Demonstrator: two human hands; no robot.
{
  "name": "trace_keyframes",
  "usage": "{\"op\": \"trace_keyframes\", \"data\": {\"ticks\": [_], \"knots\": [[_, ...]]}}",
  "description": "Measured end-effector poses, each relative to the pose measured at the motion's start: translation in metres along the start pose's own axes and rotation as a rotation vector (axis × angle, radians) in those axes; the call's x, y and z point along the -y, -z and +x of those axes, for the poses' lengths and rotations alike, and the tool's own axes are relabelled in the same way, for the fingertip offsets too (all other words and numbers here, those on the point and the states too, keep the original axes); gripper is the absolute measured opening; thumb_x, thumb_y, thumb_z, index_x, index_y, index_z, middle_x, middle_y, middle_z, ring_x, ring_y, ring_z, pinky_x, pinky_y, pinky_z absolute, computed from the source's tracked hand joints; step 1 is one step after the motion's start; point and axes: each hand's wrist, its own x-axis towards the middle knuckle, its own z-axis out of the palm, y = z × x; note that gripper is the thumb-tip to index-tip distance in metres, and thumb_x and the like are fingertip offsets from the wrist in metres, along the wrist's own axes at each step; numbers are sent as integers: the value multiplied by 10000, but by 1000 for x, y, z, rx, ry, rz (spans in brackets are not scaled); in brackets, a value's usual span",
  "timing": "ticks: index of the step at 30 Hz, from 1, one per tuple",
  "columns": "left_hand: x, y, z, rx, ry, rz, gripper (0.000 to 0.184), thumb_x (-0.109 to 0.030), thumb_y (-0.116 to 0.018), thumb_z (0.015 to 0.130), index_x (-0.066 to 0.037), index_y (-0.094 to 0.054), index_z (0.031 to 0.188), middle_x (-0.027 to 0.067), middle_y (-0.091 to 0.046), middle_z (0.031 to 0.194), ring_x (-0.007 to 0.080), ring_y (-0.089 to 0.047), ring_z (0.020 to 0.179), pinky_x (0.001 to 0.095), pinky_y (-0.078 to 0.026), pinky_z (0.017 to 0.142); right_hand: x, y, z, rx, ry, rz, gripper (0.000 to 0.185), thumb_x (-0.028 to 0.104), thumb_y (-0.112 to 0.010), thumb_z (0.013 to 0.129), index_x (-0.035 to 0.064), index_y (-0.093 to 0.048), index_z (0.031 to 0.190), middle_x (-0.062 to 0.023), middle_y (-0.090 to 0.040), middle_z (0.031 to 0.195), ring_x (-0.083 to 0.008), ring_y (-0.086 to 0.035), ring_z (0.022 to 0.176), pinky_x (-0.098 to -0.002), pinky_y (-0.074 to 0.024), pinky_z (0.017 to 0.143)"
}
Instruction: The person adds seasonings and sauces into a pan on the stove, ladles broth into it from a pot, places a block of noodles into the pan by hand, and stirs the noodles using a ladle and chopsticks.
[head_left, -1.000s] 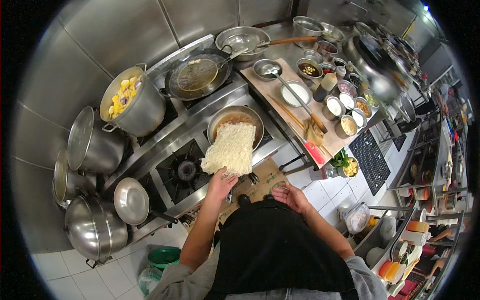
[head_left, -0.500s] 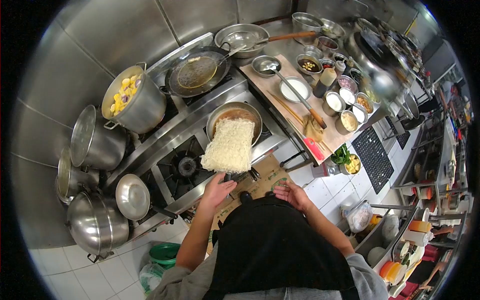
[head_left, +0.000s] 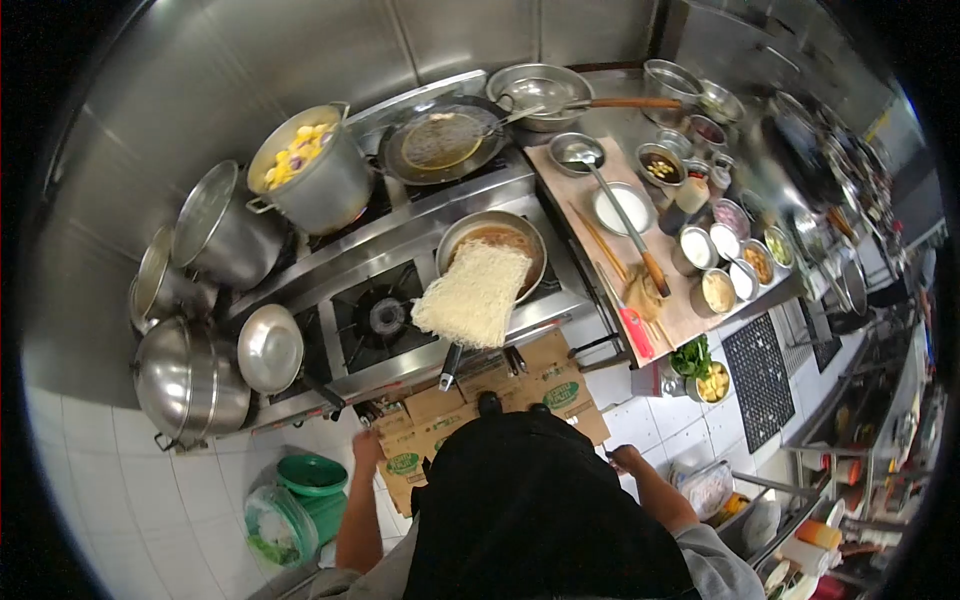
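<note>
A block of pale dry noodles lies tilted across a frying pan of brown liquid on the front burner, overhanging its near rim. The pan's handle points toward me. My left hand is low at the stove's front edge, close to the control knobs, with its fingers drawn in; what they touch is hidden. Off to the right, away from the pan, my right hand is curled beside my apron. A small dark bit shows at its fingertips, too small to name.
A pot of yellow chunks and an oily wok stand on the back burners. To the right, a board carries a ladle, bowls and sauces. Cardboard covers the floor; a green bin stands at left.
Both hands have moved away from the noodles, the left down and leftward, the right down and rightward. Their open fingers have curled in. The view has shifted; the noodles stay on the pan.
</note>
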Motion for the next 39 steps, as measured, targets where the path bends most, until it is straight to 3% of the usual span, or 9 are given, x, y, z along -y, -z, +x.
{"op": "trace_keyframes", "data": {"ticks": [2,6,18,21,27,31,35,37,39], "knots": [[117,-101,-3,134,-232,679,401,-259,-827,749,-83,-689,1081,113,-704,1026,290,-673,899,436,-549,764,14,9,-27,-11,113,-114,396,356,-670,946,-40,-671,933,-136,-708,801,-233,-702,650,-390,-611,554],[48,-159,-114,380,393,-249,487,-311,-751,817,-70,-583,1206,138,-605,1171,301,-610,1025,446,-507,854,12,10,33,13,495,-349,366,350,-690,915,-16,-698,906,-119,-715,796,-244,-709,736,-382,-586,677],[-33,-157,-55,-250,296,-954,753,-466,-523,1022,-30,-266,1579,213,-306,1606,335,-421,1400,475,-379,1125,148,25,5,265,530,-53,276,244,-636,980,3,-645,1114,-134,-694,881,-251,-689,722,-395,-566,594],[-36,-81,-69,-562,109,-1258,521,-422,-569,1017,38,-603,1259,224,-681,1110,349,-684,980,461,-539,879,166,22,10,285,512,-211,265,258,-621,971,17,-655,1076,-136,-698,873,-269,-690,736,-407,-561,618],[71,8,-143,-1185,128,-1036,281,-146,-456,1040,28,-551,1239,63,-578,711,177,-609,499,325,-519,482,196,-38,15,271,457,-562,259,287,-592,955,45,-675,1000,-142,-706,855,-304,-694,765,-432,-551,667],[132,91,-277,-1131,-244,-1398,587,0,-531,944,-89,-386,1506,174,-402,1422,328,-604,1165,426,-570,942,200,-101,23,284,622,-839,268,306,-573,943,64,-688,949,-145,-711,843,-328,-696,784,-448,-544,700],[206,129,-349,-821,-501,-1727,702,-468,-461,1047,-25,-268,1557,164,-260,1635,353,-283,1495,573,-356,1163,190,-164,39,136,1393,-1329,286,325,-553,932,82,-701,898,-149,-716,831,-352,-699,804,-464,-538,732],[293,91,-329,-717,38,-1602,630,-406,-483,1050,-79,-308,1560,228,-273,1617,349,-319,1485,493,-405,1129,233,-219,-73,198,861,-1034,331,343,-561,978,42,-674,899,-147,-702,737,-312,-706,722,-447,-550,730],[342,45,-289,-544,553,-962,595,-415,-491,1045,-68,-345,1505,219,-329,1550,339,-364,1430,480,-421,1089,226,-252,-69,211,1085,-741,362,326,-648,948,0,-684,1101,-122,-729,867,-204,-715,811,-349,-576,702]]}}
